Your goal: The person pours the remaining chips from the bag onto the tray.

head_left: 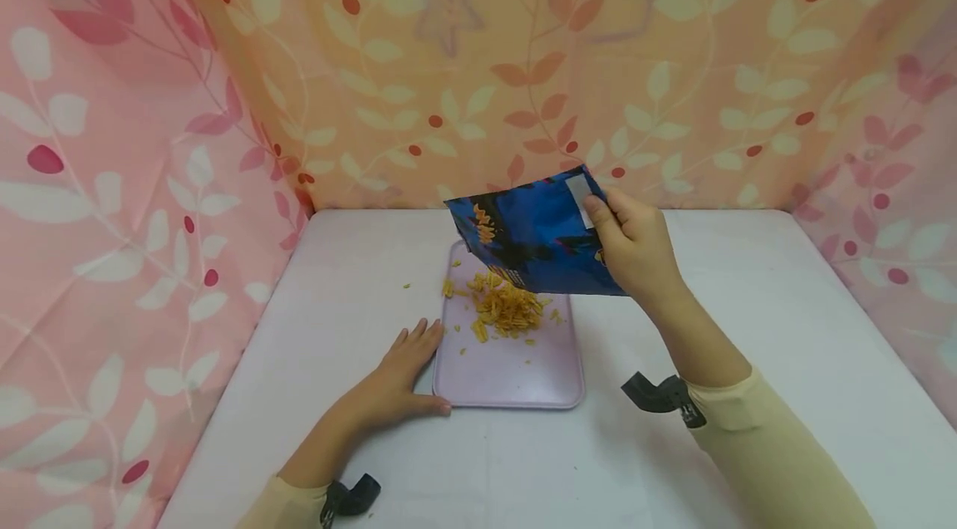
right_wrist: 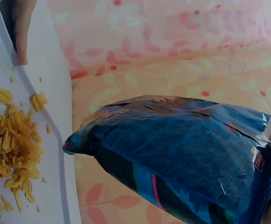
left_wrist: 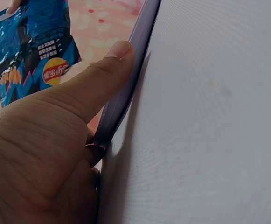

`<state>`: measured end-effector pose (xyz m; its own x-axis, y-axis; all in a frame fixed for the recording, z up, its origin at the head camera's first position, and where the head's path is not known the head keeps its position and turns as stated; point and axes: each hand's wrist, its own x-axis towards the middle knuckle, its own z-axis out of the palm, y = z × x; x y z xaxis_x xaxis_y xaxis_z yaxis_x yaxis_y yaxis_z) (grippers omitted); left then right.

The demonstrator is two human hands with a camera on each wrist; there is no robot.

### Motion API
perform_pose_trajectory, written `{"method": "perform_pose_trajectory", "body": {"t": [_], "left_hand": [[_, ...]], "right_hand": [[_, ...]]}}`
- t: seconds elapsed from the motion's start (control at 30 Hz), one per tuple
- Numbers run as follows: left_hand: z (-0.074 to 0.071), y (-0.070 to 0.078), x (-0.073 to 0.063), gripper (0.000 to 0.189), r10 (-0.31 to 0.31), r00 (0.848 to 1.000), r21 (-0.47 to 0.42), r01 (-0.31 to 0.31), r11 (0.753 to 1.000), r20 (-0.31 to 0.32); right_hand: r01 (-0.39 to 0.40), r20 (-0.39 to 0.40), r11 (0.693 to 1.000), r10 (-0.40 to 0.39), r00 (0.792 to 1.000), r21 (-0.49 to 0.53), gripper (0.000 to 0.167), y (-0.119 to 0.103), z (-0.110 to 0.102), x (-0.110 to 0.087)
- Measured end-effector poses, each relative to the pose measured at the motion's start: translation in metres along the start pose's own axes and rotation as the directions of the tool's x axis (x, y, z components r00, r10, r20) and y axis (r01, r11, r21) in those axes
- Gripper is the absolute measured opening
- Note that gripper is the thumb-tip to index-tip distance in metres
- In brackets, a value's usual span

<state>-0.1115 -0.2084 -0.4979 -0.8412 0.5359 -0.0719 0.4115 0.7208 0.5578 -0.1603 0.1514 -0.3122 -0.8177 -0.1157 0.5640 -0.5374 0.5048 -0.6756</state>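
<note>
My right hand [head_left: 641, 247] pinches one end of a blue chip bag [head_left: 534, 222], tilted above the far part of a lilac tray [head_left: 508, 384]. A pile of broken yellow chips [head_left: 510, 311] lies on that tray, with small bits around it. At the tray's left side, my left hand [head_left: 396, 379] rests with fingers extended and thumb spread by the near left corner. The left wrist view has the thumb [left_wrist: 112, 70] against the tray's rim. In the right wrist view the bag [right_wrist: 182, 144] slants down towards the chips; its inside is hidden.
The tray stands on a white-covered table [head_left: 718, 313]. A stray crumb [head_left: 407, 286] lies on the cloth left of the tray. Floral curtains [head_left: 463, 72] hang behind and on both sides. Black straps [head_left: 665, 396] are on the wrists.
</note>
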Motion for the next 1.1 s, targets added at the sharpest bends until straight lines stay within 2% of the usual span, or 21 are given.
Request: {"method": "perform_pose_trajectory", "body": {"t": [0.17,0.3,0.43,0.63,0.7,0.8,0.97,1.1], "left_hand": [[0.0,0.0,0.0,0.124,-0.009,1.0,-0.002,0.009,1.0,0.005],[0.0,0.001,0.0,0.124,-0.001,1.0,-0.011,0.001,1.0,-0.002],[0.0,0.002,-0.001,0.123,0.01,1.0,-0.02,-0.01,1.0,-0.011],[0.0,0.001,0.0,0.123,-0.003,1.0,-0.011,0.003,1.0,-0.005],[0.0,0.001,0.0,0.123,0.005,1.0,-0.008,-0.005,1.0,-0.011],[0.001,0.0,0.001,0.123,0.009,1.0,-0.002,-0.009,1.0,-0.016],[0.0,0.0,0.0,0.123,0.008,1.0,-0.015,-0.008,1.0,-0.019],[-0.001,0.001,0.0,0.122,0.007,1.0,-0.023,-0.007,1.0,-0.016]], "right_hand": [[-0.016,0.025,1.0,0.016,1.0,-0.013,0.027,-0.003,-0.005,0.001],[-0.02,-0.012,1.0,0.02,1.0,0.002,0.028,-0.003,-0.005,0.002],[-0.029,-0.01,1.0,0.029,1.0,0.003,0.026,-0.001,-0.003,0.002],[-0.044,0.031,0.999,0.044,0.999,-0.002,0.027,-0.003,-0.003,0.0],[-0.038,0.012,0.999,0.038,0.999,-0.002,0.029,-0.007,-0.008,0.001],[-0.032,-0.057,0.999,0.033,0.998,0.025,0.03,-0.012,-0.013,0.004],[-0.033,-0.02,0.999,0.033,0.999,0.02,0.03,-0.006,-0.006,0.001],[-0.046,-0.043,0.999,0.045,0.998,-0.007,0.03,0.0,-0.003,-0.004]]}}
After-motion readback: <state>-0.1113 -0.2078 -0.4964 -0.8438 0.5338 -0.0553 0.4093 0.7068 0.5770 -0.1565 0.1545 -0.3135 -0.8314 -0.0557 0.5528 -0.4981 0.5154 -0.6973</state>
